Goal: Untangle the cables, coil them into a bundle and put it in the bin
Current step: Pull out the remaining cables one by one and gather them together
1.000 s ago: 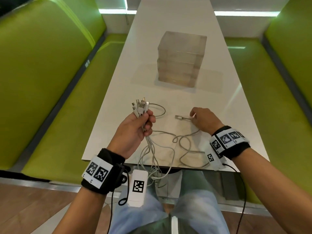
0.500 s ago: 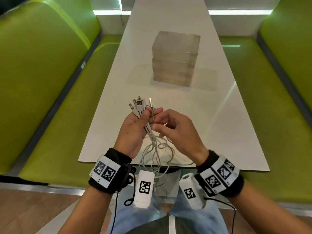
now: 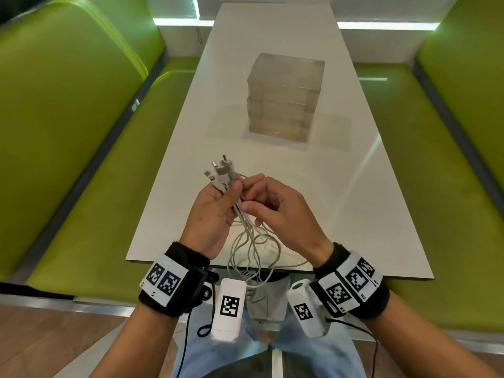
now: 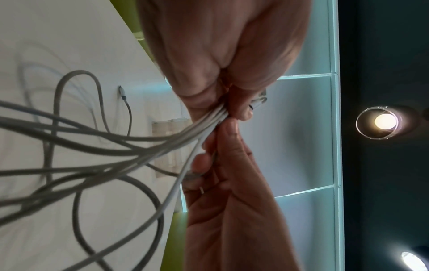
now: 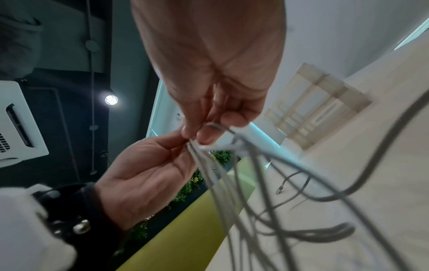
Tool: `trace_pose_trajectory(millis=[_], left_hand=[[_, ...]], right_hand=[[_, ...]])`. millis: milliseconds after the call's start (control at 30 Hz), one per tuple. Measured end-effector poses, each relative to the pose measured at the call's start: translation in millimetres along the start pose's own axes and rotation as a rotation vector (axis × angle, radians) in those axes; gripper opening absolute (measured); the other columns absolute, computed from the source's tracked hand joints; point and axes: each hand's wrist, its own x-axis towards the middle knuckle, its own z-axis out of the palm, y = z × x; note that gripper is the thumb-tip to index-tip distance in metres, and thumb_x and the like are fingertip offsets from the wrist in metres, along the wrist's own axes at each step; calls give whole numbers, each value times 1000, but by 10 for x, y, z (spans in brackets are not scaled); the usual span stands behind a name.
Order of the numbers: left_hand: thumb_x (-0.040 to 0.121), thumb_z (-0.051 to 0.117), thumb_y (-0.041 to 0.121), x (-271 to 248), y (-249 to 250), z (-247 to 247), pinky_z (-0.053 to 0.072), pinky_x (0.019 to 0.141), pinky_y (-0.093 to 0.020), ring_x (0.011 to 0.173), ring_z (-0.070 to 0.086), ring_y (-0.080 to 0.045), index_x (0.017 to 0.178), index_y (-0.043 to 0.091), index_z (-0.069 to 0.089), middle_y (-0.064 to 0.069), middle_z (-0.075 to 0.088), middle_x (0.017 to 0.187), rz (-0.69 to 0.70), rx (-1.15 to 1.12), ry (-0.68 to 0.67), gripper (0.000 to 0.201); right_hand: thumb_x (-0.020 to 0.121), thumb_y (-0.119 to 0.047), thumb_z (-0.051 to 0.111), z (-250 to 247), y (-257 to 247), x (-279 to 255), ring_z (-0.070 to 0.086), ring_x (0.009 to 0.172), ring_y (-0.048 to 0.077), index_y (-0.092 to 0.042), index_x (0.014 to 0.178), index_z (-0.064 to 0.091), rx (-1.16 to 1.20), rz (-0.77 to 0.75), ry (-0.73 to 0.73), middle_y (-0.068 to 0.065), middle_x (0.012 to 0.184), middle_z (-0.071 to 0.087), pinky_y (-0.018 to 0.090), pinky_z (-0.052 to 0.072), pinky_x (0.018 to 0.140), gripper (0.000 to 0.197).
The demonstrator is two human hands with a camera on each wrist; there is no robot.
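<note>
White and pale grey cables (image 3: pixel 246 236) gathered in a bunch above the near end of the surface (image 3: pixel 341 186). Left hand (image 3: pixel 215 214) gripped around the bunch just below the plugs (image 3: pixel 221 170), thumb pressed across the strands; plugs fan out above the fist, pointing away from the person. Right hand (image 3: pixel 283 211) touching the left one, thumb and forefinger pinching a strand at the same spot, other fingers loosely curled behind. Left wrist view: strands (image 4: pixel 144 152) converge into the left hand (image 4: pixel 220 55), fingertips of the right hand (image 4: pixel 232 165) pressed against them from below. Right wrist view: right hand (image 5: pixel 209 64) pinching at the neck of the bunch, left hand (image 5: pixel 144 176) palm-up beneath it, cables (image 5: pixel 232 192) trailing down, blurred. Below the hands the cables hang in slack, crossing loops; some lie on the near edge of the surface, others drop past the edge toward the lap. One loose end with a metal plug (image 4: pixel 122 92) lies flat on the surface, apart from the held bunch. Bin (image 3: pixel 286 96): translucent, boxy, standing on the surface well beyond the hands, near the middle; contents cannot be made out. Green upholstered benches (image 3: pixel 81 118) on both sides of the surface. Black wrist straps with white marker blocks (image 3: pixel 163 279) on both forearms.
</note>
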Motion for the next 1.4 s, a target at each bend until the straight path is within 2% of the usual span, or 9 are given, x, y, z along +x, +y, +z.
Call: trace_pose_trajectory(millis=[133,300,467,567,800,867,967,1133,1400], left_hand=[[96,41,18,44,184,-159,56,85,-38,88,71,-23,71,11,67,0,66,68,122,-139,174,37],[101,34,12,83,400,-460,46,53,-20,48,44,-5,80,17,48,9,50,58,141,-195,304,25],[102,36,16,66,163,-264,32,45,-16,44,32,-3,85,15,49,9,47,58,1,7,248,21],[101,39,17,21,7,-21,28,46,-18,45,31,-4,88,12,52,7,47,59,-64,125,165,19],[66,64,69,-26,-74,112,27,46,-19,47,26,-5,104,7,58,7,35,58,-143,61,16,73],[68,70,64,-21,-90,103,27,46,-19,48,25,-6,108,6,61,4,34,61,-77,89,30,71],[87,61,41,-35,-98,118,26,43,-18,47,24,-9,96,11,68,1,38,58,-30,88,105,32],[85,52,30,-9,120,31,22,38,-15,38,26,-1,78,15,54,12,38,47,-20,-203,187,17],[100,41,33,72,345,-434,26,37,-14,35,23,-3,75,17,47,13,27,44,105,-277,413,30]], right_hand=[[92,-21,58,-294,204,66,55,60,0,-17,84,61,-413,45,-264,-12,66,59,15,41,61,9],[95,-12,50,-795,408,122,46,56,0,-20,77,64,-427,185,-219,-10,62,54,16,40,62,24],[97,-17,49,-706,212,148,42,53,12,-14,79,64,-245,68,-50,1,55,45,25,37,57,24],[96,-18,51,-512,82,147,36,50,13,-13,77,64,-171,14,6,-10,51,40,27,32,52,24],[93,-25,55,-254,58,107,38,46,6,-16,73,67,-326,-26,173,-13,47,48,15,27,50,25],[94,-24,56,-212,30,74,39,46,6,-14,74,68,-314,-34,97,-13,47,49,16,27,49,26],[95,-25,53,-124,-26,5,39,49,7,-10,76,65,-314,-66,-110,-8,52,46,20,30,52,27],[95,-28,52,-367,122,-44,43,52,9,-13,77,65,-336,37,-299,-6,54,46,23,37,55,26],[94,-28,48,-1038,324,-23,46,56,13,-15,76,65,-349,122,-97,5,56,50,19,37,57,28]])
